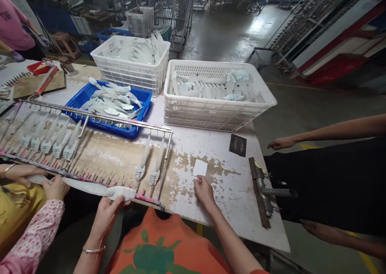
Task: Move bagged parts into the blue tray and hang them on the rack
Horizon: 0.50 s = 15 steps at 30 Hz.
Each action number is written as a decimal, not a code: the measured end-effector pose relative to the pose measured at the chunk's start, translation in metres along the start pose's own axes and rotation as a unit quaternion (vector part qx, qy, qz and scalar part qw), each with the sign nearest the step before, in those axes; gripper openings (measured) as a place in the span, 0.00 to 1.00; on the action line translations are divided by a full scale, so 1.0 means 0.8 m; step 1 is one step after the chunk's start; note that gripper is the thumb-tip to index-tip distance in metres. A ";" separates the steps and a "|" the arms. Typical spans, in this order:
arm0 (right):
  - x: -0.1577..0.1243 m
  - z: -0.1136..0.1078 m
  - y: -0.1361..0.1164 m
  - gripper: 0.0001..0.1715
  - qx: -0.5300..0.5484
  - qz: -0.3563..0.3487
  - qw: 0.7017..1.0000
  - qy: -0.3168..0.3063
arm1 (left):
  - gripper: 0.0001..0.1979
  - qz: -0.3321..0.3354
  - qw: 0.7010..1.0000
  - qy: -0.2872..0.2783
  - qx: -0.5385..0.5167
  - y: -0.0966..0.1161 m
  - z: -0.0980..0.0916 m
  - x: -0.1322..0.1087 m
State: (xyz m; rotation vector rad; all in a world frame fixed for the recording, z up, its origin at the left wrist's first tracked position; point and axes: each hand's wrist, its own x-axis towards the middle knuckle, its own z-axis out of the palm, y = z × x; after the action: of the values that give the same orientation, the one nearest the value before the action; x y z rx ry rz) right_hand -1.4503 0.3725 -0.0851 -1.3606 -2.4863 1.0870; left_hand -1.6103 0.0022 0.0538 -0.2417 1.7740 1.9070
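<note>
My left hand (106,213) is closed round the wrapped end of a long pale blade-shaped piece (99,189) lying along the table's near edge. A co-worker's hand (56,187) in a pink patterned sleeve holds the other end of that piece. My right hand (203,189) rests on the table with its fingers curled, its fingertips touching a small white card (200,168). In front of my left hand lies a long metal rack (90,149) with several similar pieces hung between its rails.
A blue tray (141,117) and two white slotted crates (217,113) (132,71) hold more pieces at the back. A dark square (237,145) and a metal clamp tool (261,189) lie on the right. A person in black stands at the right edge, hand (279,144) near the table.
</note>
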 end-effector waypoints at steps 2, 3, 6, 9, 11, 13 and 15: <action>-0.027 0.025 -0.038 0.30 0.063 -0.010 0.998 -0.026 | 0.23 0.016 0.998 -0.019 0.049 0.012 -0.039 0.029; -0.042 0.042 -0.061 0.31 0.092 -0.023 0.995 -0.041 | 0.22 0.026 0.997 -0.028 0.070 0.018 -0.057 0.046; -0.087 0.105 -0.134 0.27 0.139 -0.082 0.983 -0.088 | 0.22 0.039 0.995 -0.046 0.078 0.034 -0.100 0.094; -0.124 0.179 -0.201 0.20 0.133 -0.126 0.975 -0.122 | 0.28 0.036 0.998 -0.040 0.022 0.042 -0.121 0.128; -0.140 0.223 -0.236 0.16 0.096 -0.136 0.977 -0.135 | 0.30 0.029 0.999 -0.041 0.012 0.041 -0.130 0.141; -0.148 0.258 -0.263 0.14 0.041 -0.119 0.981 -0.149 | 0.29 0.025 0.997 -0.045 0.051 0.038 -0.138 0.150; -0.148 0.281 -0.284 0.13 -0.013 -0.088 0.983 -0.161 | 0.26 0.043 0.991 -0.040 0.122 0.033 -0.145 0.159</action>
State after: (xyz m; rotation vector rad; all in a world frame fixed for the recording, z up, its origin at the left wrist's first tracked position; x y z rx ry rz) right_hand -1.6289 0.0826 -0.0800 -1.0118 -2.7865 1.3291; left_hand -1.7562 -0.0789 0.0030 -0.0004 1.9678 1.7092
